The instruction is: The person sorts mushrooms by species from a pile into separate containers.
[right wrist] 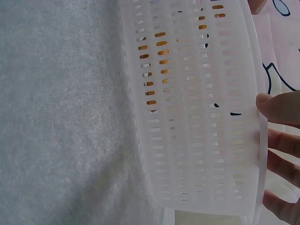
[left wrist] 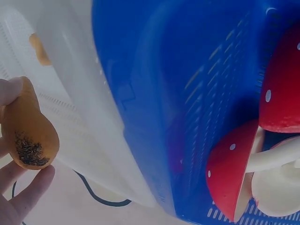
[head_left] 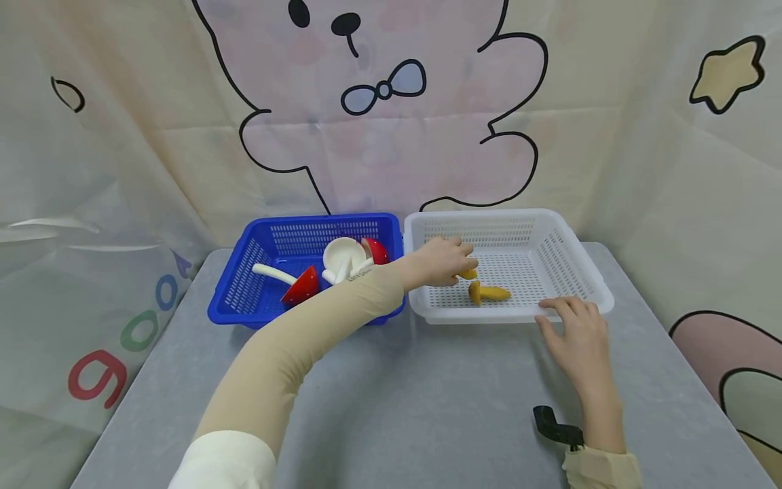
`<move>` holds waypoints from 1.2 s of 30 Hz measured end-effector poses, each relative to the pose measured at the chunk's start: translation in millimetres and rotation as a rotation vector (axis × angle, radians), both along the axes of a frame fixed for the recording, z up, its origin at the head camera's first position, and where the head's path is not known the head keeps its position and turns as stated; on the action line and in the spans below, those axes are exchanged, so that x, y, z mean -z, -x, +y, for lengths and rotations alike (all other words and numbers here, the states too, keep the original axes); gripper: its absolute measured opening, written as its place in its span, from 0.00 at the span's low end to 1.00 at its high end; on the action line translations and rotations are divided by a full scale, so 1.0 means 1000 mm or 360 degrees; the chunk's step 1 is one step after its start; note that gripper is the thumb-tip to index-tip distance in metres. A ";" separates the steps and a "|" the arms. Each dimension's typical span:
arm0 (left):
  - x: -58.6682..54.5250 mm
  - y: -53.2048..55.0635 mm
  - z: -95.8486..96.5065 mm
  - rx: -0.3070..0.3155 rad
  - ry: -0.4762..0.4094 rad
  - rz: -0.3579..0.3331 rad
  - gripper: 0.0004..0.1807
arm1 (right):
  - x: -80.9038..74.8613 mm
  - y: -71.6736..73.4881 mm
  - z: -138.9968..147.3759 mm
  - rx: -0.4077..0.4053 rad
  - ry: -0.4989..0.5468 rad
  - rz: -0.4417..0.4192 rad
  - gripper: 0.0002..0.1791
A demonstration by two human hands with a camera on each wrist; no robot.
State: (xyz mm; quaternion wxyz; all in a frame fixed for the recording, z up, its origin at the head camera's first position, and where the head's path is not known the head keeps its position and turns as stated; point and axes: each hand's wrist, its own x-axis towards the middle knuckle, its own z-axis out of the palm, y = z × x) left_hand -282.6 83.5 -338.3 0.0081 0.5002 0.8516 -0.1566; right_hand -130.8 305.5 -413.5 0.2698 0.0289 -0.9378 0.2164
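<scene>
My left hand (head_left: 441, 263) reaches over the left part of the white basket (head_left: 571, 314) and pinches a yellow mushroom (left wrist: 33, 126) between thumb and fingers. The dark speckled base of its stem shows in the left wrist view. A second yellow mushroom (head_left: 489, 293) lies on the basket floor, near the front wall. My right hand (head_left: 577, 336) holds the front rim near the right corner, its thumb (right wrist: 281, 107) on the outside and the fingers reaching behind the rim. Red-capped mushrooms (head_left: 302, 286) with white stems lie in the blue basket (head_left: 241, 318).
Both baskets stand side by side at the back of the grey table (head_left: 427, 407), close to a printed curtain (head_left: 391, 156). A black wrist mount (head_left: 556, 426) juts out from the right forearm. The left forearm (head_left: 305, 333) crosses in front of the blue basket.
</scene>
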 end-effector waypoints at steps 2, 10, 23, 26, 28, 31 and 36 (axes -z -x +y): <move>0.001 0.001 0.001 -0.0004 0.0002 0.0002 0.22 | 0.000 0.000 0.000 0.0000 0.0005 0.0004 0.14; 0.005 0.002 0.001 -0.0037 0.0034 0.0017 0.26 | -0.001 0.000 -0.001 0.0005 0.0015 -0.0010 0.13; 0.000 -0.003 -0.009 -0.0068 -0.0025 0.0016 0.26 | -0.001 -0.001 -0.003 0.0026 0.0020 -0.0071 0.13; -0.002 -0.007 -0.012 -0.0065 -0.0060 0.0028 0.26 | -0.001 -0.001 -0.003 0.0018 0.0021 -0.0063 0.13; -0.004 -0.010 -0.013 -0.0075 -0.0085 0.0017 0.26 | -0.001 0.000 -0.002 0.0009 0.0025 -0.0047 0.13; -0.005 -0.015 -0.016 -0.0087 -0.0112 -0.0001 0.26 | 0.000 0.001 -0.001 -0.0001 0.0022 -0.0020 0.13; -0.005 -0.022 -0.021 -0.0112 -0.0183 0.0025 0.25 | 0.000 0.001 -0.001 -0.0004 0.0003 -0.0006 0.13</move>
